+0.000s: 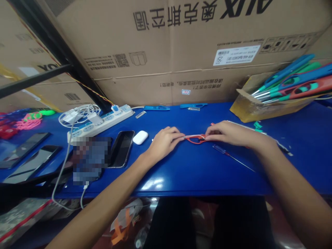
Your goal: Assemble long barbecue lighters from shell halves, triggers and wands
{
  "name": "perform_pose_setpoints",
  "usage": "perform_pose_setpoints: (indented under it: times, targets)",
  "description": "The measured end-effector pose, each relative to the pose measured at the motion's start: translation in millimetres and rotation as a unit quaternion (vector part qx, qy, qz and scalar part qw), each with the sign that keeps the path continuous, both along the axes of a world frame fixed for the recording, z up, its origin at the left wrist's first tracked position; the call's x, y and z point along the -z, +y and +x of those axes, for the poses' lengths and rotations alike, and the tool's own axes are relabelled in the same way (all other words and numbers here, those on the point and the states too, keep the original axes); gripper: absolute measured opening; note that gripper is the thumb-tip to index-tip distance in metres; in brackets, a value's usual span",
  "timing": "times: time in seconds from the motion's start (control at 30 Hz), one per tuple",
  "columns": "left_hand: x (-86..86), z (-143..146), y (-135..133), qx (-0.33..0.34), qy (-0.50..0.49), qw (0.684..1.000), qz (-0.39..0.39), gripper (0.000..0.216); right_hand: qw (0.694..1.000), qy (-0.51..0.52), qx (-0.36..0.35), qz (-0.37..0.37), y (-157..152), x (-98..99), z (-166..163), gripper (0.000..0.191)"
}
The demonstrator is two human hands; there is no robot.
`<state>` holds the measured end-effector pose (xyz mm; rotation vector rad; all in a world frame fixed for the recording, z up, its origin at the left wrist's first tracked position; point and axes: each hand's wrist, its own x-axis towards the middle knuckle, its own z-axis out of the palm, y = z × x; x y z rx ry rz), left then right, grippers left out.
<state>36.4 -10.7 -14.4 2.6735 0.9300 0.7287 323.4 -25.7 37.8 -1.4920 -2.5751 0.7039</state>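
Observation:
Just above the blue table, an orange plastic piece with an open loop and a thin pale strip along it spans the gap between my hands. The fingers of my left hand pinch its left end. At the other end, my right hand grips it between thumb and fingers; part of the piece is hidden there. A screwdriver with a clear handle lies below my right hand, its thin shaft pointing right. Beneath and behind my right wrist rests a long metal strip.
At the right, a taped cardboard box holds several coloured tools. Blue plastic pieces lie by the back carton. To the left are a power strip, a white earbud case, several phones and a cable.

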Motion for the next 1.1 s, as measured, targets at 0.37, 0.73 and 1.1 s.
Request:
perform_pose_setpoints:
  times: [0.37,0.73,1.1]
  targets:
    - [0.8,2.5,-1.5,-0.057,0.001,0.998,-0.041,0.023,0.999,0.029,-0.019,0.001,-2.5,-1.7,-6.1,0.039]
    - [-2.9,-8.2,3.1,-0.054,-0.016,0.992,-0.112,0.020,0.993,0.081,0.037,-0.075,1.0,4.0,-15.8,0.044]
    - [-6.2,-11.0,3.2,-0.016,-0.042,0.991,-0.125,0.019,0.989,0.099,0.049,-0.095,-1.3,0.1,-17.5,0.042]
